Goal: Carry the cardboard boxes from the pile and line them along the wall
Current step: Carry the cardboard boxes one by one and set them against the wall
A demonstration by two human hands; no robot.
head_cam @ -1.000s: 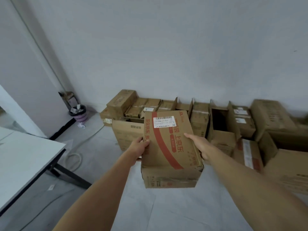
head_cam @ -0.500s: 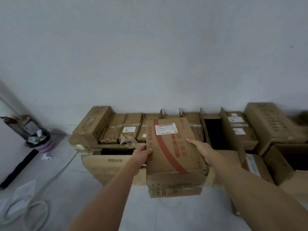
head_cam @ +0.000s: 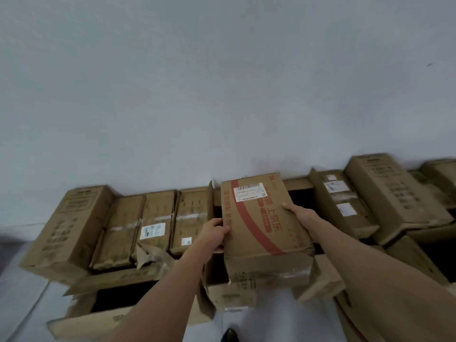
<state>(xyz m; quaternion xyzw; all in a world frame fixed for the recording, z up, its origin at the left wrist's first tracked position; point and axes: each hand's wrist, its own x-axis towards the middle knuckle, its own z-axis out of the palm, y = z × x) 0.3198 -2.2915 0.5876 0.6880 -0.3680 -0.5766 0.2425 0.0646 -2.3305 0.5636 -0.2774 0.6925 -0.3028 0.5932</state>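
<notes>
Head view: a brown cardboard box with a red curved stripe [head_cam: 261,228], red print and a white barcode label near its far edge is held in the air between both hands, its labelled face tilted up toward the camera. It hangs over the row of boxes along the wall, above an open brown carton [head_cam: 229,296] on the floor. The left hand [head_cam: 214,235] has its grip curled round the box's left edge. The right hand [head_cam: 299,217] has its grip on the right edge, with the thumb laid on the top face and the fingers hidden behind the side.

Left of the held box, narrow brown cartons [head_cam: 153,225] stand side by side against the pale grey wall [head_cam: 222,95], and a taller printed brown carton [head_cam: 71,228] ends the row. Near left lies another open carton with a dark inside [head_cam: 123,276]. To the right, a white-labelled brown carton [head_cam: 341,206] and a large printed carton [head_cam: 392,193] sit by the wall. A dark shoe tip [head_cam: 229,336] shows on the grey floor [head_cam: 266,324].
</notes>
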